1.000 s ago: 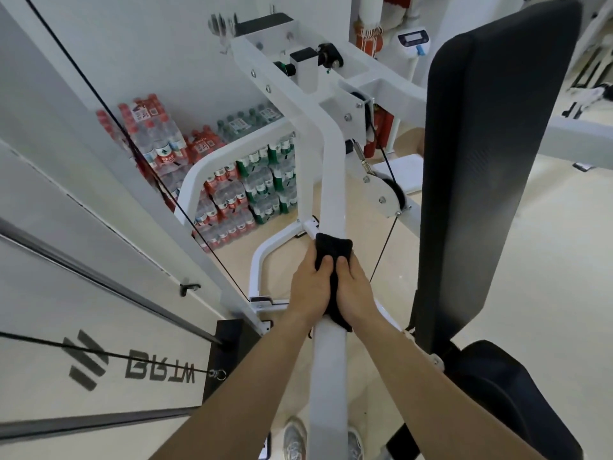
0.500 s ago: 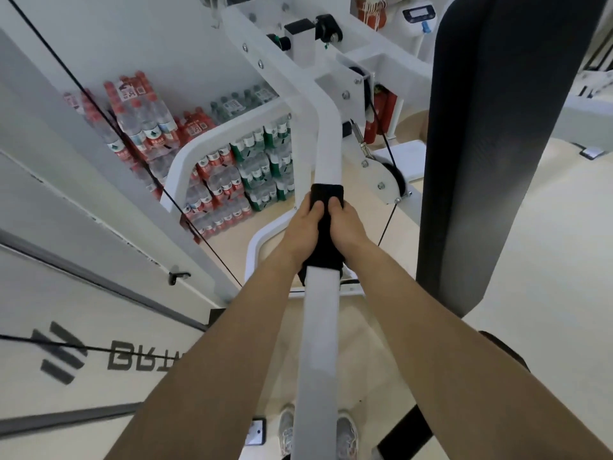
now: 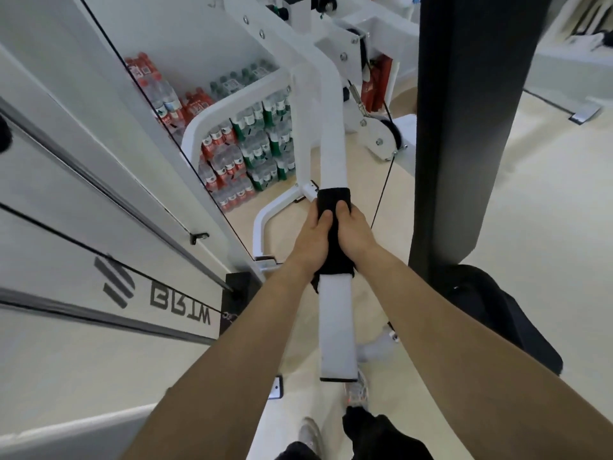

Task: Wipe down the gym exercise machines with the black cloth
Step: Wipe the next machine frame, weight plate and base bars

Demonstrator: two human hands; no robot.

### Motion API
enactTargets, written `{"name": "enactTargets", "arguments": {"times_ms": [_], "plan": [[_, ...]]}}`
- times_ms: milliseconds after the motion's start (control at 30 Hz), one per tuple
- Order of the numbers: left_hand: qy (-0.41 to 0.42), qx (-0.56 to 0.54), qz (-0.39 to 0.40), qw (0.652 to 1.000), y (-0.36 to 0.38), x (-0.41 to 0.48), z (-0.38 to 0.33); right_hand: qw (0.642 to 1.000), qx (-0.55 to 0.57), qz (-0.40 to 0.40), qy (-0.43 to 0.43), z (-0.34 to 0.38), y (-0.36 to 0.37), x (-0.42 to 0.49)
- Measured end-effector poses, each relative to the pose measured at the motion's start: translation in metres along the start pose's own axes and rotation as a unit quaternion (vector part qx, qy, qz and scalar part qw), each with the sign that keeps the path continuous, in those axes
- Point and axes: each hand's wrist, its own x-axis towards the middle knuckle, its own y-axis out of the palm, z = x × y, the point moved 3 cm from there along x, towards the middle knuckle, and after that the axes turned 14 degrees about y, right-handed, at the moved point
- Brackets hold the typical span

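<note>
Reaching out from the bottom of the view, two bare forearms run along either side of a white bar [image 3: 335, 327] of the exercise machine, above a pair of shoes [image 3: 308, 433] on the pale floor [image 3: 547, 260]. Past the bar's near end, the left hand [image 3: 310, 240] and the right hand [image 3: 353, 232] sit side by side, each curled round the black cloth [image 3: 333, 200], which is wrapped over the bar; both thumbs press on top of it. The cloth's far edge sticks out just beyond the thumbs. To the right stands a tall black back pad [image 3: 464, 127], with a black seat [image 3: 504, 313] below it. Farther on, a thin cable [image 3: 381, 197] leads to a pulley [image 3: 384, 134] on the white frame. Stacked packs of water bottles [image 3: 245, 151] sit against the wall behind.
</note>
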Motion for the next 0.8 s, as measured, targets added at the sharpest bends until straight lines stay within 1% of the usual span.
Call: {"name": "enactTargets", "arguments": {"times_ms": [267, 533, 667, 733, 800], "plan": [[0.005, 0.000, 0.039, 0.999, -0.004, -0.064, 0.014, 0.998, -0.045, -0.046, -0.019, -0.038, 0.002, -0.063], [0.017, -0.011, 0.068, 0.997, -0.007, -0.119, 0.022, 0.975, -0.198, -0.100, 0.000, -0.066, 0.005, -0.114], [0.006, -0.024, 0.066, 0.997, -0.007, -0.142, 0.025, 0.947, -0.306, -0.099, -0.016, -0.071, 0.004, -0.142], [0.001, -0.027, 0.066, 0.997, -0.006, -0.153, 0.028, 0.932, -0.337, -0.126, -0.028, -0.078, 0.003, -0.150], [0.006, -0.027, 0.059, 0.998, -0.005, -0.164, 0.033, 0.913, -0.370, -0.161, -0.060, -0.088, 0.003, -0.158]]}}
